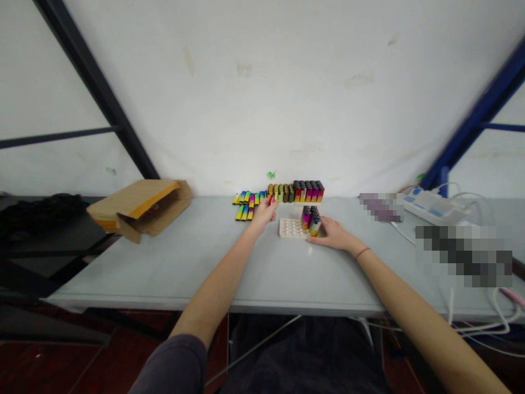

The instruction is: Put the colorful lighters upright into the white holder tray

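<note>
My left hand (264, 213) reaches across the grey table (172, 262), its fingers pinched on a small colourful lighter (271, 200) at the edge of the loose lighters (247, 205) lying flat. Behind stands a row of upright lighters (299, 191) against the wall. My right hand (334, 232) rests at the right side of a white slotted tray (290, 228), fingers closed on a lighter (315, 225) among several upright lighters (308, 216) in the tray's right end.
An open cardboard box (137, 207) lies at the table's back left. A white power strip (429, 205) with cables sits at the back right, beside blurred-out patches. Dark metal frame bars stand to the left, a blue one to the right.
</note>
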The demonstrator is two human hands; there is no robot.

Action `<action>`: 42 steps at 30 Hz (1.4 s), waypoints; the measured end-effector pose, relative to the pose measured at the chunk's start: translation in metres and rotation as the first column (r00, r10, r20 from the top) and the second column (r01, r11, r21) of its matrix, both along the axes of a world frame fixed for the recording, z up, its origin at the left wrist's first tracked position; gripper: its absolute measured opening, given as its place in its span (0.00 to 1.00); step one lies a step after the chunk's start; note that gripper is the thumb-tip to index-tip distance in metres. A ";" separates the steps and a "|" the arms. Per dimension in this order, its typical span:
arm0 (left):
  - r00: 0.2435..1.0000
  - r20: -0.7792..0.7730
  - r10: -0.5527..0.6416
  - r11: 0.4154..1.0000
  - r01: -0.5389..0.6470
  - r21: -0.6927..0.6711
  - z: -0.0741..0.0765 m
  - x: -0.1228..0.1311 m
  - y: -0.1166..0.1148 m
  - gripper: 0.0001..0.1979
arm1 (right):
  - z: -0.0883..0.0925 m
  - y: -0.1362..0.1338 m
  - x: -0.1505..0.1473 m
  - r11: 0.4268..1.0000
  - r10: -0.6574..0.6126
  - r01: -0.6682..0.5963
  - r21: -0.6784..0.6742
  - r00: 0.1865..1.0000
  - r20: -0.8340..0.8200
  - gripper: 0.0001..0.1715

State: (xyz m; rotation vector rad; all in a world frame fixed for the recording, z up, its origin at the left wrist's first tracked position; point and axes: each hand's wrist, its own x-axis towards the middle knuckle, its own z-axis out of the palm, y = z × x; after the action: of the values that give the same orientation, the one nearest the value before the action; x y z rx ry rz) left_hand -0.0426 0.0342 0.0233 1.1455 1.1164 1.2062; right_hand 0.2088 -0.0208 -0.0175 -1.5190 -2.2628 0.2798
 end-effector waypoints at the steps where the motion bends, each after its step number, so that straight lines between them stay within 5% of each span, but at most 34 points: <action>1: 1.000 0.004 -0.006 1.000 0.006 0.012 -0.001 0.001 -0.001 0.11 | 0.000 0.000 0.000 1.000 -0.004 0.004 0.000 1.000 0.001 0.44; 5: 0.996 0.064 -0.065 0.998 0.066 -0.017 -0.002 0.004 -0.004 0.11 | -0.001 0.001 0.000 1.000 0.000 0.000 0.004 1.000 0.001 0.44; 11: 0.978 0.140 -0.156 0.974 0.176 -0.144 0.002 0.006 -0.007 0.27 | -0.003 0.003 0.002 1.000 0.012 -0.012 0.021 1.000 0.006 0.45; 42: 0.966 0.260 0.008 0.988 0.032 -0.150 0.002 0.013 -0.013 0.27 | -0.005 0.004 0.003 1.000 0.008 -0.007 0.024 1.000 -0.007 0.45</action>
State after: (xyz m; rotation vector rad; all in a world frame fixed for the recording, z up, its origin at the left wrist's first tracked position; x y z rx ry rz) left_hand -0.0293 0.0217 0.0250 0.8487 0.9817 1.2002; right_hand 0.2119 -0.0172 -0.0226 -1.4954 -2.2588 0.2588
